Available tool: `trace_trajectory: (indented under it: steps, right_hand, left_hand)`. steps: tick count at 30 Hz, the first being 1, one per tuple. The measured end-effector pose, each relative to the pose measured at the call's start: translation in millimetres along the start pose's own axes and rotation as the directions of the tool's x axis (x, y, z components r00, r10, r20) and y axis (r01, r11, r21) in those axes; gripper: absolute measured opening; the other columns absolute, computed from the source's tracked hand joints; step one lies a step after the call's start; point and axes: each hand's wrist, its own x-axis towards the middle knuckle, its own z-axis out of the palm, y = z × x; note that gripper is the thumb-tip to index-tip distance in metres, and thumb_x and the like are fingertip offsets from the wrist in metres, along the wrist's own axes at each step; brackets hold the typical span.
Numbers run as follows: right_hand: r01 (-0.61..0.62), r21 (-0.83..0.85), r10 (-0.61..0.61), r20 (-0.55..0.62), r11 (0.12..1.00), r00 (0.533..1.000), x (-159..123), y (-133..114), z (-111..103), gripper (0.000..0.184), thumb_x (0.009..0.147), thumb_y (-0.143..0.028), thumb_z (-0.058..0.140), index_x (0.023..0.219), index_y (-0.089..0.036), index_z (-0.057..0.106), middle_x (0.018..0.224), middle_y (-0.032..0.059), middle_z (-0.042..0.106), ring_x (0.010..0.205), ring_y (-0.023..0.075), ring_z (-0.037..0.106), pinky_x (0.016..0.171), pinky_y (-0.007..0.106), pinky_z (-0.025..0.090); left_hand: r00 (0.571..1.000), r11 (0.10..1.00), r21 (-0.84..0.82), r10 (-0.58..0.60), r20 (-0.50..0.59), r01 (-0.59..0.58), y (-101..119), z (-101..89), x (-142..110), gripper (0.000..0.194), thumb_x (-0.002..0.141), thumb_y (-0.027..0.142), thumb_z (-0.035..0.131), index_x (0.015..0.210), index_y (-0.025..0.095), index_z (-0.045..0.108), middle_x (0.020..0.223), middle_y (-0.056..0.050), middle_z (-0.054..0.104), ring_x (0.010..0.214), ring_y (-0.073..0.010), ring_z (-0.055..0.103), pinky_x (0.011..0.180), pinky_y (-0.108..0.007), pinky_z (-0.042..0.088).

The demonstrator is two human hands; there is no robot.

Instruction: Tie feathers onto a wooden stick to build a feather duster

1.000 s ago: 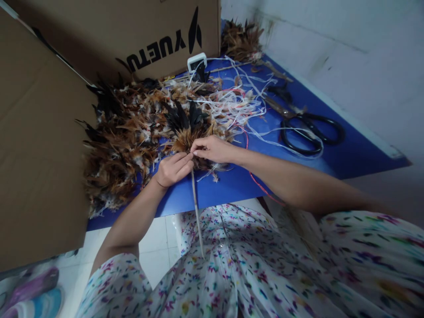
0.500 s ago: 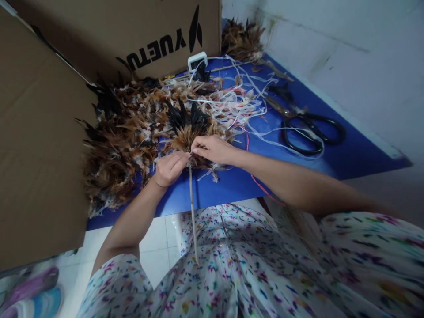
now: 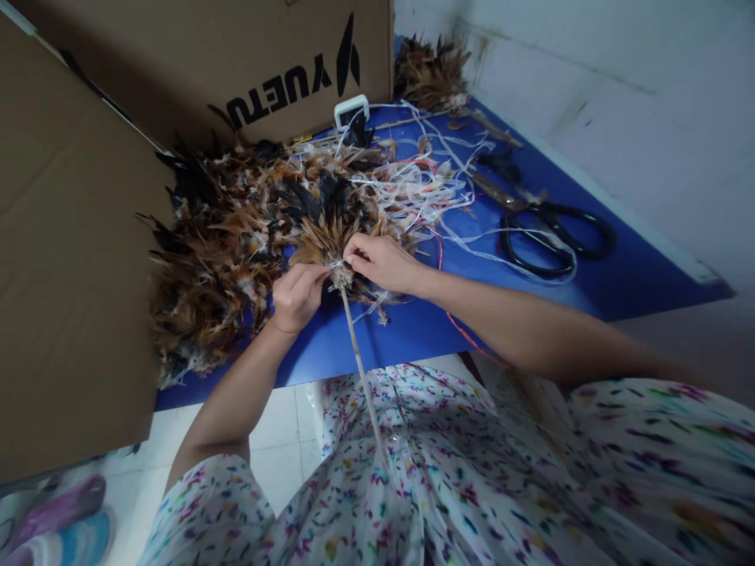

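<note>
A feather duster (image 3: 323, 232), brown with black feather tips, lies at the table's front with its thin stick (image 3: 361, 365) pointing toward me and over the edge. White string (image 3: 337, 264) crosses the bound feather base, just above the stick. My left hand (image 3: 300, 295) pinches the string on the left side of the base, fingers closed. On the other side my right hand (image 3: 381, 261) is closed in a pinch on the string, against the feathers. The fingertips hide the string's ends.
Loose brown feathers (image 3: 218, 259) heap on the left of the blue table (image 3: 389, 338). A tangle of white plastic string (image 3: 413, 189) lies behind my right hand. Large black-handled scissors (image 3: 531, 216) rest at right. Cardboard boxes (image 3: 71, 259) stand left and behind; a feather bundle (image 3: 430, 71) sits at the back.
My hands have drawn apart, the left one moving left, and the string between them now shows. The duster has turned, its feather tips leftward and the stick's near end rightward.
</note>
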Motion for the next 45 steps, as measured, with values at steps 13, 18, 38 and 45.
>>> trace_trajectory:
  steps: [13,18,38,45]
  right_hand:
    - [0.033,-0.080,-0.035,-0.026,0.996,0.999,-1,1,-1,0.010,0.081,-0.013,0.050,0.082,-0.015,0.060,0.071,0.0012,0.059,0.065,0.0115,0.049,0.068,0.025,0.036]
    - [0.008,-0.070,-0.011,-0.049,0.998,0.999,0,5,1,0.009,0.080,-0.013,0.052,0.080,-0.015,0.060,0.070,0.0010,0.061,0.065,0.0116,0.051,0.068,0.025,0.037]
    - [-0.023,-0.186,0.027,0.017,0.982,1.000,3,10,8,0.014,0.084,-0.016,0.051,0.090,-0.014,0.064,0.076,0.0042,0.065,0.069,0.0143,0.056,0.068,0.025,0.038]
    - [-0.046,-0.166,0.056,0.056,0.985,0.997,1,4,4,0.015,0.084,-0.015,0.051,0.091,-0.014,0.064,0.078,0.0046,0.066,0.070,0.0138,0.058,0.067,0.024,0.038]
  left_hand:
    - [0.996,0.996,0.078,-0.056,0.070,0.051,-1,0.6,-9,0.026,0.091,0.013,0.050,0.097,0.020,0.075,0.074,-0.004,0.061,0.069,-0.0117,0.058,0.060,-0.023,0.043]
    - [0.995,0.990,0.122,-0.077,0.063,0.069,-1,1.4,-8,0.022,0.090,0.012,0.052,0.093,0.020,0.073,0.073,-0.003,0.058,0.068,-0.0114,0.057,0.061,-0.022,0.043]
    - [0.885,0.707,-0.534,-0.396,0.246,0.464,-1,4.6,-1,0.019,0.086,0.033,0.066,0.080,0.015,0.063,0.097,-0.007,0.067,0.046,-0.0021,0.052,0.042,-0.018,0.045]
    - [0.840,0.496,-0.685,-0.407,0.360,0.534,5,7.2,1,0.020,0.089,0.032,0.062,0.080,0.017,0.052,0.093,-0.005,0.075,0.034,-0.0019,0.049,0.033,-0.016,0.035]
